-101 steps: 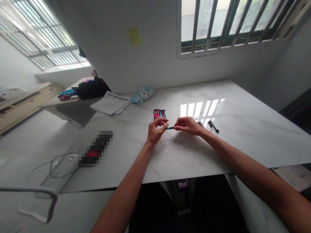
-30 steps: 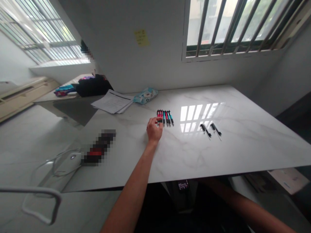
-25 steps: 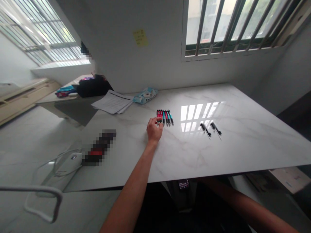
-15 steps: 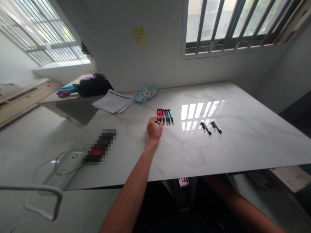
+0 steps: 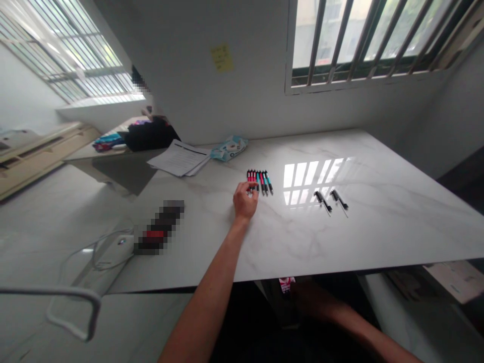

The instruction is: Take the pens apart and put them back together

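Several red and teal pens (image 5: pixel 263 180) with black ends lie side by side in a row on the marble-patterned table (image 5: pixel 302 237). My left hand (image 5: pixel 245 200) rests at the lower left of this row, with curled fingers and thumb around the lower ends of the leftmost pens. Part of those pens is hidden behind it. Below the table's front edge, my right hand (image 5: pixel 308 297) is in dark shadow beside a lit phone (image 5: pixel 287 284). Its fingers cannot be made out.
Two black pen-like pieces (image 5: pixel 323 202) with thin pale rods lie to the right. Printed papers (image 5: pixel 179 159) and a blue-and-white soft packet (image 5: pixel 230 148) are at the back. A pixelated dark object (image 5: pixel 161 229) and a white power strip (image 5: pixel 113 257) with a cable lie left.
My left hand has shifted slightly right over the lower ends of the pens. My right hand has come into view beside the phone under the table edge. The view has turned slightly left.
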Action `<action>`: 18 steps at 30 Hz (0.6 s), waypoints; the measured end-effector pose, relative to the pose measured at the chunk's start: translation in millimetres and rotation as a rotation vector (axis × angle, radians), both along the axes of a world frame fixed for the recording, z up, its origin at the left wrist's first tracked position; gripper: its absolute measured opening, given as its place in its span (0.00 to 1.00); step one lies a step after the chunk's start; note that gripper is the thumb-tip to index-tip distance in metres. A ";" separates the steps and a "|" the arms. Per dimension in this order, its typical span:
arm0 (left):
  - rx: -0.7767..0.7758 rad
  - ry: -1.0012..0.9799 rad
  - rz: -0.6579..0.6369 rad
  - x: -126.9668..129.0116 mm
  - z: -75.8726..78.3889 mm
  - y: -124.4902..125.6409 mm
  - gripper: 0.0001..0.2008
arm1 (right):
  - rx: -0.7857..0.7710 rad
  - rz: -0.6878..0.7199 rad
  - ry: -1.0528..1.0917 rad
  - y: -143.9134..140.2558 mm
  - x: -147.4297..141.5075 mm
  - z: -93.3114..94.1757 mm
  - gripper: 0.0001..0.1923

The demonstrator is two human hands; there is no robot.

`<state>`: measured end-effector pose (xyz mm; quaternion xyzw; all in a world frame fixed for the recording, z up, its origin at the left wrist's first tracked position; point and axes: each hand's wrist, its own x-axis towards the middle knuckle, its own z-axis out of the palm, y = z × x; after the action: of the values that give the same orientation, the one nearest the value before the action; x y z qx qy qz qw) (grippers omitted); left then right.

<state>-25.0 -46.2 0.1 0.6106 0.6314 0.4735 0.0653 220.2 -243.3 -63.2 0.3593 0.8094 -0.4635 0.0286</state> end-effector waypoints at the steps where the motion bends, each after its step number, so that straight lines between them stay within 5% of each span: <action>1: 0.001 0.000 -0.009 0.8 0.1 -0.2 0.16 | -0.045 0.061 0.016 -7.1 4.4 5.1 0.10; 5: 0.002 -0.003 -0.047 4.2 0.6 -1.1 0.15 | -0.234 0.263 0.238 -0.3 29.3 65.7 0.13; 9: -0.010 -0.014 -0.129 6.4 1.3 -1.9 0.14 | 0.324 -0.161 0.356 84.4 60.7 126.4 0.08; 12: -0.028 -0.016 -0.169 6.1 1.8 -2.1 0.13 | 0.618 -0.281 0.200 164.9 84.8 133.6 0.23; 15: -0.029 -0.023 -0.192 4.6 1.9 -2.2 0.13 | 0.604 -0.232 0.065 224.0 104.1 124.7 0.33; 18: -0.035 -0.023 -0.199 3.3 2.1 -2.3 0.12 | 0.533 -0.178 0.048 252.1 115.7 115.9 0.35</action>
<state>-21.8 -48.5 2.2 0.6635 0.5753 0.4603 0.1298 335.9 8.8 52.7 0.4127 0.8685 -0.2435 -0.1271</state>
